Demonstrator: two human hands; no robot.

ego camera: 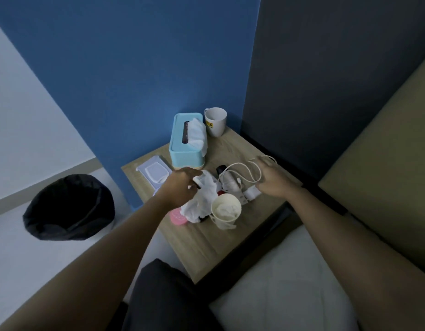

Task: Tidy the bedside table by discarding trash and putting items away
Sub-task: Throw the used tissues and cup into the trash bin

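My left hand (180, 187) reaches over a crumpled white tissue (202, 201) in the middle of the wooden bedside table (206, 244). Its fingers are loosely bent and its fingertips touch a small white item on top of the tissue. My right hand (273, 180) hovers with spread fingers over a looped white cable (245, 170) and a white charger plug (252, 193). A paper cup (225, 210) with crumpled paper inside stands in front of the tissue. A pink round lid (178, 217) peeks out at the table's left edge. Small dark and red items lie half hidden under the cable.
A light blue tissue box (186, 142) and a white mug (215, 121) stand at the back by the blue wall. A wet-wipes pack (154, 172) lies at the table's left. A bin with a black bag (68, 207) stands on the floor to the left. The bed (290, 283) lies to the right.
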